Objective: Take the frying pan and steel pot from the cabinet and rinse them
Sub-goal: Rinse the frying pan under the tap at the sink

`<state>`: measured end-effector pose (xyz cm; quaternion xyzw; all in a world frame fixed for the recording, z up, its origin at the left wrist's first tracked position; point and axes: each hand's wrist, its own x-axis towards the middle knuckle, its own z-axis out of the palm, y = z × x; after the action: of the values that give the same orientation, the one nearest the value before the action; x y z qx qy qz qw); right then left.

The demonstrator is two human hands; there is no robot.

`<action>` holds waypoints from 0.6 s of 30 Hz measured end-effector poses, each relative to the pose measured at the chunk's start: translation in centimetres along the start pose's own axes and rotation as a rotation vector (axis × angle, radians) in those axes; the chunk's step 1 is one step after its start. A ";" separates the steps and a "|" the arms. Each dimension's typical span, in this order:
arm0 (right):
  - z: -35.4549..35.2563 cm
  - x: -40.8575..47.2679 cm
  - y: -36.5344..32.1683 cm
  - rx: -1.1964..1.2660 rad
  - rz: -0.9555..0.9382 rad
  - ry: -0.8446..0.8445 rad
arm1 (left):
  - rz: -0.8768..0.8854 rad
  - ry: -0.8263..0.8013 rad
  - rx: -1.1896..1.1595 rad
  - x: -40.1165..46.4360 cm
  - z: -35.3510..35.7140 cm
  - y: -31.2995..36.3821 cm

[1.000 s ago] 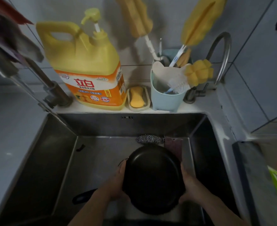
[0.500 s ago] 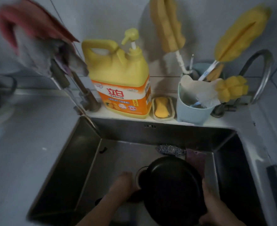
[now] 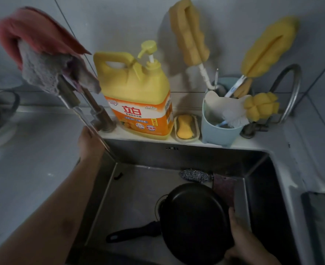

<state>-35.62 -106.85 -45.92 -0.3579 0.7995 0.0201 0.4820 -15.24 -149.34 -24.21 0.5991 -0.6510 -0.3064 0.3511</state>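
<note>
Frying pan (image 3: 194, 222) sits low in the steel sink (image 3: 186, 155), bottom side up as far as the dim light lets me judge, black handle (image 3: 133, 233) pointing left. My right hand (image 3: 243, 247) grips its right rim, fingers curled round the edge. Steel scourer (image 3: 195, 175) lies just behind the pan against the back wall. My left hand (image 3: 90, 144) is up at the sink's back-left corner by the tap base (image 3: 102, 121); its fingers are hidden, so I cannot tell their set. Beyond: yellow detergent jug (image 3: 138, 100), soap dish (image 3: 186, 129), blue brush cup (image 3: 219, 129).
</note>
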 end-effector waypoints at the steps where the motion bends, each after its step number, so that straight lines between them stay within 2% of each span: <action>1: -0.3 0.0 -1.5 0.047 -0.017 0.069 | -0.007 -0.015 0.006 -0.2 0.0 -0.1; 2: -0.7 -0.4 -5.1 0.055 0.001 0.160 | 0.006 -0.023 0.033 -0.2 0.2 -0.5; 4: -0.4 0.1 -5.1 0.039 -0.026 0.150 | 0.050 -0.055 0.068 -0.4 0.7 -0.8; 9: -0.3 0.0 -5.0 0.090 -0.047 0.135 | 0.151 -0.131 -0.081 -2.1 0.8 -1.7; 11: -0.3 0.1 -4.7 0.105 -0.066 0.139 | 0.208 -0.193 0.007 -4.4 1.3 -4.7; 13: -0.3 0.1 -4.5 0.111 -0.074 0.165 | 0.187 -0.495 0.164 -8.8 2.7 -8.8; 16: -0.2 0.3 -4.5 0.110 -0.091 0.177 | 0.181 -1.109 0.561 -15.2 5.1 -14.1; 18: -0.2 0.3 -4.5 0.109 -0.099 0.189 | 0.160 -1.252 0.674 -17.1 6.3 -15.5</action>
<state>-33.19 -110.40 -44.63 -0.3705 0.8226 -0.0809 0.4237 -11.06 -133.91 -41.98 0.3372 -0.8315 -0.3483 -0.2712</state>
